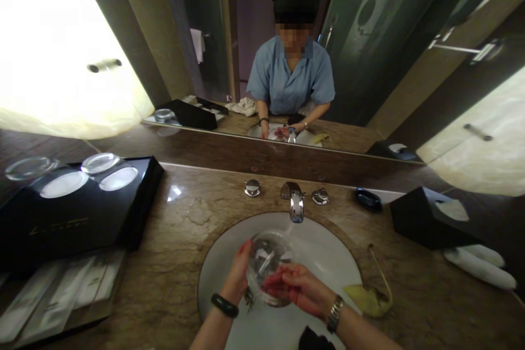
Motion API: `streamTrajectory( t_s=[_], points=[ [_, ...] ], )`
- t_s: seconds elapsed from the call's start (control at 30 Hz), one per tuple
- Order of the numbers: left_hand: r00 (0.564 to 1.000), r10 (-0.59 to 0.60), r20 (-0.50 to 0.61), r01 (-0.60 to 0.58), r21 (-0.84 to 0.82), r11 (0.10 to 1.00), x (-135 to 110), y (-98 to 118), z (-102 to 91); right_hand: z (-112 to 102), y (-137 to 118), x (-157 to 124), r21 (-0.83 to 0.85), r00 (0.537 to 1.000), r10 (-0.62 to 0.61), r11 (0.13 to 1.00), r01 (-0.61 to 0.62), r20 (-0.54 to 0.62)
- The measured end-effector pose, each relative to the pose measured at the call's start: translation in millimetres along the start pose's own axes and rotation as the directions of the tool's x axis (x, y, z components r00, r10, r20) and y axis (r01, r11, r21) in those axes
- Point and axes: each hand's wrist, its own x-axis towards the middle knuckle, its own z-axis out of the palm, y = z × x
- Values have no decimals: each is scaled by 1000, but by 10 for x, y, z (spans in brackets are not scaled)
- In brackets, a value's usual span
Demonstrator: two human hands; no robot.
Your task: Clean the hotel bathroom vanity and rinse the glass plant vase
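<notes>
Over the white washbasin [217,246] a clear round glass bowl [266,254] is held up, slightly blurred. My left hand [240,270], with a dark bangle at the wrist, grips its left side. At the lower right of the bowl, my right hand [301,284] has its fingers closed at the rim, partly seen through or against the glass; exactly how they touch it is hard to make out. Behind the bowl stands the chrome faucet [296,205]. Some small dark greenish bits [248,299] lie in the basin beneath my left hand.
A dark cloth-like thing [314,339] is at the basin's front. A yellow-green leaf [365,298] lies on the right rim. Tap knobs [252,188] flank the faucet. A black box [82,213] is left; a black tissue box [426,216] and white rolled item [479,265] are right.
</notes>
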Motion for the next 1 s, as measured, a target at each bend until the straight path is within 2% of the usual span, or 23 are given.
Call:
streamTrajectory(
  t_s=[0.1, 0.27, 0.43, 0.57, 0.6, 0.67, 0.73, 0.77, 0.8, 0.83, 0.9, 0.93, 1.0],
  points=[
    [999, -24, 24, 22, 69, 997, -153, 6, 24, 136, 7, -42, 65, 996, 34, 997, -40, 79],
    [998, -56, 14, 55, 73, 996, -268, 98, 80, 327, 25, -23, 126, 992, -33, 992, 18, 118],
    [996, -8, 88, -2, 117, 993, -299, 191, 96, 315, -87, -285, -56, 995, 60, 997, -55, 79],
    [997, -8, 73, 5, 41, 999, -428, 157, 131, 332, -219, -520, -64, 998, -41, 997, 39, -36],
    [995, -22, 96, 21, 12, 1000, -471, 139, 139, 341, -226, -553, -56, 995, -77, 996, 74, -63],
    [976, -54, 211, 62, -31, 998, -554, 113, 137, 344, -211, -606, -61, 990, -115, 992, 110, -79],
    [955, -64, 289, 79, -41, 996, -617, 121, 97, 309, -187, -668, -156, 990, -129, 980, 120, -51],
    [957, -59, 284, 72, -35, 997, -638, 140, 64, 277, -187, -704, -276, 989, -144, 952, 130, -31],
    [966, -50, 255, 58, -24, 998, -651, 169, 28, 237, -200, -737, -442, 986, -164, 885, 147, 0],
    [977, -39, 211, 43, -14, 999, -658, 204, -5, 194, -226, -758, -621, 981, -190, 764, 175, 42],
    [984, -24, 174, 22, 9, 1000, -659, 273, -35, 117, -307, -728, -875, 959, -239, 420, 241, 149],
    [982, -24, 185, 20, 23, 1000, -656, 300, -22, 93, -348, -667, -928, 947, -253, 261, 266, 200],
    [978, -29, 208, 22, 33, 999, -644, 332, 62, 94, -400, -467, -954, 927, -249, 39, 297, 279]
  ],
)
